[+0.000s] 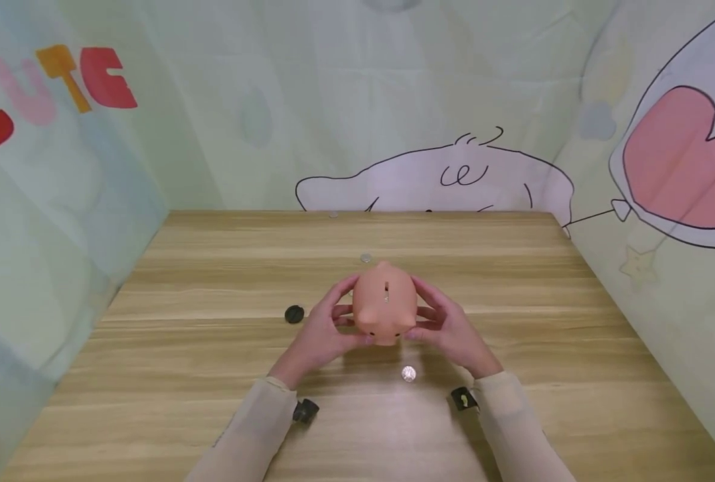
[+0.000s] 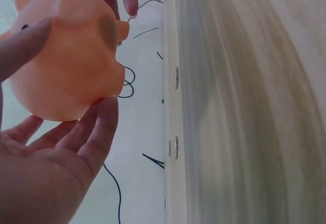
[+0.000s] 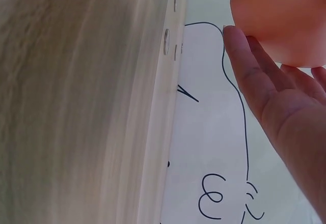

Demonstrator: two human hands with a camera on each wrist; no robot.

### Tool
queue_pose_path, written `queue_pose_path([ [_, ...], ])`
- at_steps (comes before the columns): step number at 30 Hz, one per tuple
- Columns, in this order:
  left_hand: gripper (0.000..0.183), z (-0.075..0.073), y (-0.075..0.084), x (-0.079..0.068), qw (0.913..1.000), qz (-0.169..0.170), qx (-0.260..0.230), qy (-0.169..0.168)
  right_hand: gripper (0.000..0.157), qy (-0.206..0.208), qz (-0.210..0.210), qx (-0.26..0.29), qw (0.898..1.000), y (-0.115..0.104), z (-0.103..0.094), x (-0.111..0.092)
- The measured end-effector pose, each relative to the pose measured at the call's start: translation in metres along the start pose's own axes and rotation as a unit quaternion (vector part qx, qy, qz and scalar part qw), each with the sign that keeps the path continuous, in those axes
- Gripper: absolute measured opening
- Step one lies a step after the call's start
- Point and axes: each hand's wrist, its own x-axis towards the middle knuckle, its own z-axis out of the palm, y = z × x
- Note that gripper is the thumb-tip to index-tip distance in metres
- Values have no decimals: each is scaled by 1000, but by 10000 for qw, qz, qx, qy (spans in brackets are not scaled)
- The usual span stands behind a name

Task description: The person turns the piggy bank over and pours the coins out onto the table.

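An orange-pink piggy bank (image 1: pixel 384 308) is held between both hands above the wooden table, its slot facing up and its snout toward the person. My left hand (image 1: pixel 321 338) grips its left side, thumb near the face and fingers curled under the body (image 2: pixel 66 76). From the other side my right hand (image 1: pixel 454 333) holds it, with fingers spread along the flank and belly (image 3: pixel 285 25). Below the snout lies a shiny silver coin (image 1: pixel 408 373). Another coin (image 1: pixel 366 258) is just behind the piggy bank. The bank's underside is hidden in the head view.
A black round disc (image 1: pixel 294 314) lies left of the left hand. One more coin (image 1: pixel 333 215) sits at the table's back edge. Printed cloth walls (image 1: pixel 243 120) close off the back and both sides of the table (image 1: pixel 183 348). Small black cameras (image 1: pixel 305 410) are strapped at the wrists.
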Motion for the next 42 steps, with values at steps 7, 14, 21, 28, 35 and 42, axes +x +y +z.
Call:
queue_pose_path([
  [7,99,-3,-1,-1,9999,121,70,-93,90,23,25,-31,10000,0,1,-1],
  [14,93,-8,0,-1,9997,-36,179,-158,79,161,155,-108,9997,0,1,-1],
  [21,64,-4,6,6,9966,-550,615,32,48,702,940,-149,9930,-6,7,6],
  [28,75,2,15,16,9808,-1272,1445,321,70,1231,1817,-586,9739,-17,15,17],
  [35,85,4,16,21,9716,-1566,1710,470,82,1252,2256,-557,9645,-21,19,21],
  [42,81,1,14,19,9746,-1515,1580,467,79,1086,2176,-524,9686,-19,18,22],
])
